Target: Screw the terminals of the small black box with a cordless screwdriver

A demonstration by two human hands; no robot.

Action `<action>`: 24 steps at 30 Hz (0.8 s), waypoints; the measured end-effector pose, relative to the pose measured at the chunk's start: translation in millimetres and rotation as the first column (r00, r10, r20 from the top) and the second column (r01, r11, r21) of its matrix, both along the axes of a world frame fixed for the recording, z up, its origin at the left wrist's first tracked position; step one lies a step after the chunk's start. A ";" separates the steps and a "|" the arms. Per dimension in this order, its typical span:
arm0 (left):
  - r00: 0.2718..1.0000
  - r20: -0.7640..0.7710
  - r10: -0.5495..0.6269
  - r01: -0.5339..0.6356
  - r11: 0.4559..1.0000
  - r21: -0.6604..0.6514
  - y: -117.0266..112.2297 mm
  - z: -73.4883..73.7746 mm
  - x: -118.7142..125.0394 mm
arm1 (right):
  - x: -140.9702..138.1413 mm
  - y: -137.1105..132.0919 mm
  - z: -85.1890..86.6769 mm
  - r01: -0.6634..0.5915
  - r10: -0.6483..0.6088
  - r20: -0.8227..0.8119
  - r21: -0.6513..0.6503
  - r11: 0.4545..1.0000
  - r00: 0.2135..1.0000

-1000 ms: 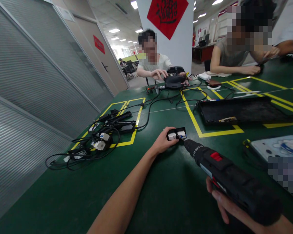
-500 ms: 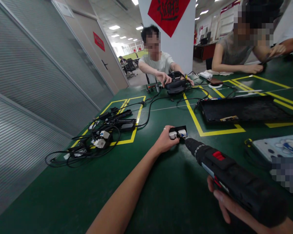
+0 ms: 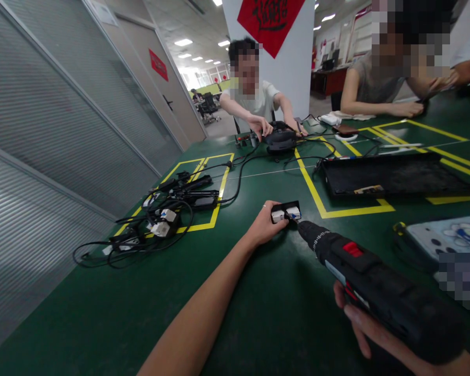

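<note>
My left hand (image 3: 265, 225) is closed on a small black housing (image 3: 285, 206) with white blocks in it, held at the table's middle. In my right hand (image 3: 360, 316) is a black cordless drill (image 3: 376, 282) with a red switch on top, its fingers wrapped round the handle, most of which is hidden below the body. The drill's chuck (image 3: 311, 236) points forward and left. Its bit reaches the white block at the housing's right side; whether it touches a screw is too small to tell.
Tangled black cables and adapters (image 3: 168, 214) lie on the left. A long black tray (image 3: 395, 175) is at the right, with a pale blue patterned case (image 3: 442, 240) nearer me. Across the green table (image 3: 149, 313), a person (image 3: 264, 102) handles a black device (image 3: 281, 140); another person (image 3: 376, 89) sits right.
My hands, the housing and the drill are almost still. The person across has leaned and shifted their hands slightly, and the black device has turned a little.
</note>
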State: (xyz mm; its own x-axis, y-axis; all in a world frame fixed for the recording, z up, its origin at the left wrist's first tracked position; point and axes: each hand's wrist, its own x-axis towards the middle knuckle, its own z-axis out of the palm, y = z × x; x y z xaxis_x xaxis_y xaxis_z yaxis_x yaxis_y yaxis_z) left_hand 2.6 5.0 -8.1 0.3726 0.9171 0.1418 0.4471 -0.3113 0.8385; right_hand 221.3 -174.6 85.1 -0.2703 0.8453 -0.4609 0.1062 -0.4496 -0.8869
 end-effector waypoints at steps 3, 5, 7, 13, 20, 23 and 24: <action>1.000 0.004 0.003 -0.003 1.000 -0.021 -0.7 2.9 -0.2 | 0.5 -0.1 -3.4 -0.007 0.007 0.003 0.011 1.000 1.000; 1.000 0.009 -0.008 0.009 0.999 -0.034 -0.9 4.9 -0.4 | 0.8 -0.3 -6.3 -0.007 0.007 0.004 0.019 1.000 1.000; 1.000 0.010 -0.022 0.022 0.999 -0.033 -0.8 6.6 -1.1 | 1.0 -0.6 -8.8 -0.017 0.016 0.012 0.037 0.999 1.000; 0.998 0.008 -0.055 0.055 0.998 0.016 1.3 7.4 -3.8 | 0.1 -3.5 -10.9 0.001 -0.006 0.045 0.098 0.995 0.999; 0.998 0.016 -0.067 0.067 0.998 0.022 3.9 4.8 -3.9 | -1.4 -7.4 -22.0 0.019 -0.034 0.105 0.140 0.990 0.994; 0.997 0.017 -0.077 0.077 0.997 0.018 4.2 4.0 -4.3 | -1.3 -7.9 -27.5 0.010 -0.028 0.145 0.125 0.992 0.989; 0.997 0.017 -0.079 0.079 0.997 0.016 4.2 3.8 -4.4 | -1.7 -7.8 -28.0 0.017 -0.035 0.151 0.119 0.993 0.988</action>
